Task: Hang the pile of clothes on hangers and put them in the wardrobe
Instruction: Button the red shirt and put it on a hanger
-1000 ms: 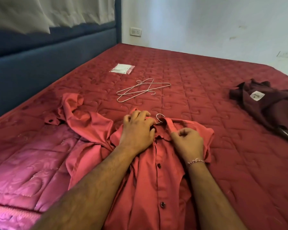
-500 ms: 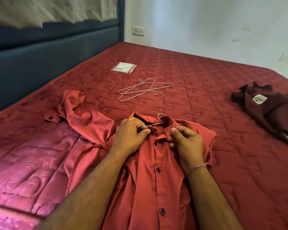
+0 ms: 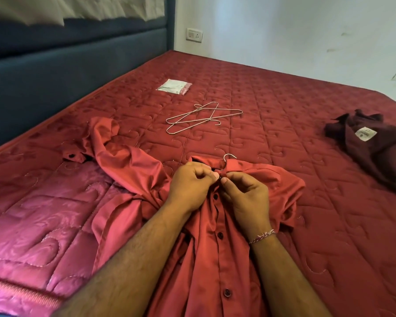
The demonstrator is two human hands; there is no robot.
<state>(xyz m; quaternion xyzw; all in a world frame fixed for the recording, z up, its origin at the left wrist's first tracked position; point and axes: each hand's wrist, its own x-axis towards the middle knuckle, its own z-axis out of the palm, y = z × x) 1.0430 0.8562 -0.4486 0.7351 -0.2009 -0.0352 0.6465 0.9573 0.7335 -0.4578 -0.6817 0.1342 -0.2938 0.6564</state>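
Observation:
A red button-up shirt (image 3: 217, 259) lies face up on the bed in front of me, one sleeve thrown out to the left. A wire hanger sits inside it; only its hook (image 3: 228, 156) sticks out past the collar. My left hand (image 3: 191, 187) pinches the left edge of the shirt front just below the collar. My right hand (image 3: 247, 197) pinches the opposite edge, thumb and forefinger meeting the left hand's at the top button. Two spare wire hangers (image 3: 200, 117) lie crossed on the mattress beyond. A dark maroon shirt (image 3: 375, 145) lies crumpled at the right.
The red quilted mattress (image 3: 272, 99) stretches to a white wall. A blue padded headboard (image 3: 55, 76) runs along the left. A small clear plastic packet (image 3: 173, 86) lies near the far left of the bed. No wardrobe is in view.
Both hands drew together from the collar and hanger hook to the top button area, now pinching the two front edges. The collar has closed around the hook.

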